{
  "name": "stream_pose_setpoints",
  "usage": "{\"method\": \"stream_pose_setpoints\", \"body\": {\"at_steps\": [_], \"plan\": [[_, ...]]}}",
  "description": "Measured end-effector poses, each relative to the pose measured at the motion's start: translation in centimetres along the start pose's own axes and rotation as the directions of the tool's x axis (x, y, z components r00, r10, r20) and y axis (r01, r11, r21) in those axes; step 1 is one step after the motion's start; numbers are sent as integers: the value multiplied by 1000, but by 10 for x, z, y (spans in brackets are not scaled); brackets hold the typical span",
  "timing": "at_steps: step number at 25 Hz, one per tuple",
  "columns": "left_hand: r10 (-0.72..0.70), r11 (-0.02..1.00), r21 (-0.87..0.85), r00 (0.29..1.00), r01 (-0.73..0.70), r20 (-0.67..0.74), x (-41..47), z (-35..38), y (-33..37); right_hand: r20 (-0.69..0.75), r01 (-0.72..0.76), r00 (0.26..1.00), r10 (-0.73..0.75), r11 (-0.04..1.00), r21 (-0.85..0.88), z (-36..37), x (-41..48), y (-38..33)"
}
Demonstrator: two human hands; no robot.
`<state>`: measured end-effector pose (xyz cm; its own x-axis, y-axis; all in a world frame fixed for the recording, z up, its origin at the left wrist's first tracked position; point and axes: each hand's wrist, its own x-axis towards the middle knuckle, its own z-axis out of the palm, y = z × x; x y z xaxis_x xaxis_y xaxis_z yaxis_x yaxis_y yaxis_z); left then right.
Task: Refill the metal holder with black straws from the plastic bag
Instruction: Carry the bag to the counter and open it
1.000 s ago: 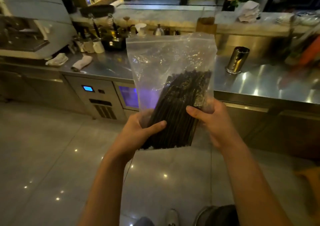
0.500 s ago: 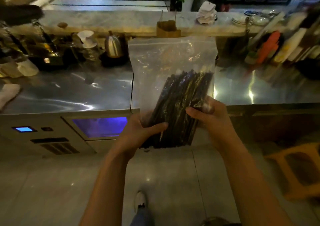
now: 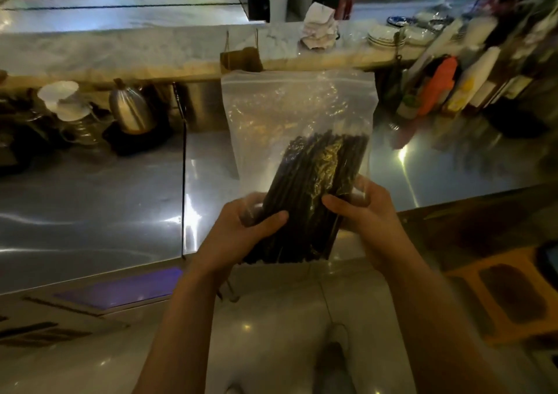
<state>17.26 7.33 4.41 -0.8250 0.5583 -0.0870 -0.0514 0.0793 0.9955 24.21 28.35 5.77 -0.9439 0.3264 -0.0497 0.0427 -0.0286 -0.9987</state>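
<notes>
The plastic bag (image 3: pixel 296 106) is held upright over the near edge of the tabletop (image 3: pixel 90 206). Black straws (image 3: pixel 314 182) are bunched in its lower half. The left grip (image 3: pixel 241 233) and the right grip (image 3: pixel 368 212) are each clamped on the bag's bottom, thumbs across the straws. A kettle (image 3: pixel 129 109) stands at the tabletop's back.

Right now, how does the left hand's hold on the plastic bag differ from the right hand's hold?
The left hand grips the plastic bag at its left edge; the right hand grips the right edge. The left hand sits lower, the right hand higher. Both press a thumb across the black straws inside.
</notes>
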Motion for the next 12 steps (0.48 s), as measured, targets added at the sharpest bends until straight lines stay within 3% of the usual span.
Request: {"method": "stream_pose_setpoints", "body": {"at_steps": [6,9,12], "plan": [[17,995,-92,950,-48,-312,109,71,17,94,-7,995,12,999,-52,-95,88,16],[42,977,-158,858,-143,-513,155,104,39,122,-19,992,29,996,-83,-135,129,21],[87,965,-146,787,-219,-610,192,126,52,166,-44,985,57,996,-78,-162,169,26]]}}
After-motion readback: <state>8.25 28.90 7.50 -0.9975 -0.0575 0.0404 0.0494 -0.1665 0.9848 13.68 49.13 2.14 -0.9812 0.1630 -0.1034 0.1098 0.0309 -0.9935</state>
